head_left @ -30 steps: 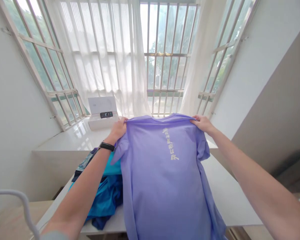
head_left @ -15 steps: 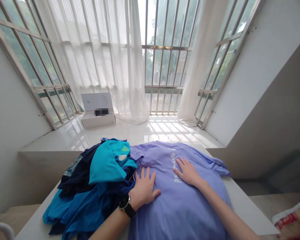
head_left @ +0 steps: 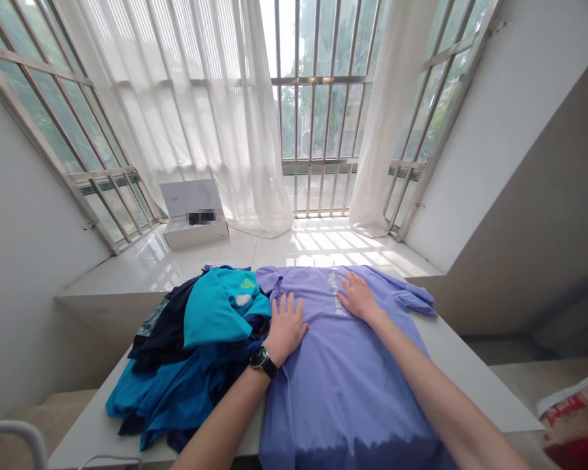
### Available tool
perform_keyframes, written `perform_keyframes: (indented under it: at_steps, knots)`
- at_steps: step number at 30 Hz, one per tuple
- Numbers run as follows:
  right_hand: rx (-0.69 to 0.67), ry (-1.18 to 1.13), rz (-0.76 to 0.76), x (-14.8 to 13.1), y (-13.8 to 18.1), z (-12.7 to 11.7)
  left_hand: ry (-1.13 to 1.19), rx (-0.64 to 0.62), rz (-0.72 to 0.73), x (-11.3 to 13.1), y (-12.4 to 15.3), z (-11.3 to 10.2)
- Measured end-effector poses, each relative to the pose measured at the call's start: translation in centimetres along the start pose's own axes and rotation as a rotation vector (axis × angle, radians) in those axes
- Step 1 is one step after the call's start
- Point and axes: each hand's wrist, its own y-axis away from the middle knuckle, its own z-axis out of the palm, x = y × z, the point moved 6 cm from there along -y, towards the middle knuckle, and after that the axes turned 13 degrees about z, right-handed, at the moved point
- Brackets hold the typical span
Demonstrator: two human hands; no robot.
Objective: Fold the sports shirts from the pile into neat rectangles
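A lilac T-shirt (head_left: 343, 372) with pale lettering down its back lies spread flat on a white table (head_left: 470, 385), its hem hanging over the near edge. My left hand (head_left: 287, 325), a black watch on its wrist, rests flat on the shirt's upper left part with fingers spread. My right hand (head_left: 355, 297) lies flat and open on the lettering near the collar. Neither hand holds anything.
A heap of blue, teal and navy clothes (head_left: 196, 352) fills the table's left side, touching the shirt. Beyond is a white window ledge (head_left: 294, 251) with an open white box (head_left: 193, 215), sheer curtains and barred windows. A red and white bag (head_left: 575, 411) sits lower right.
A second ago both hands held the shirt up by its shoulders. It now lies flat on the table, and my open hands have slid a little farther up it toward the collar.
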Motion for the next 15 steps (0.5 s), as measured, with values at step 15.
perform_keyframes:
  at_steps: [15]
  knots:
    - [-0.294, -1.022, 0.069, -7.8, 22.9, -3.1, 0.055, 0.269, 0.59, 4.1, 17.9, 0.6]
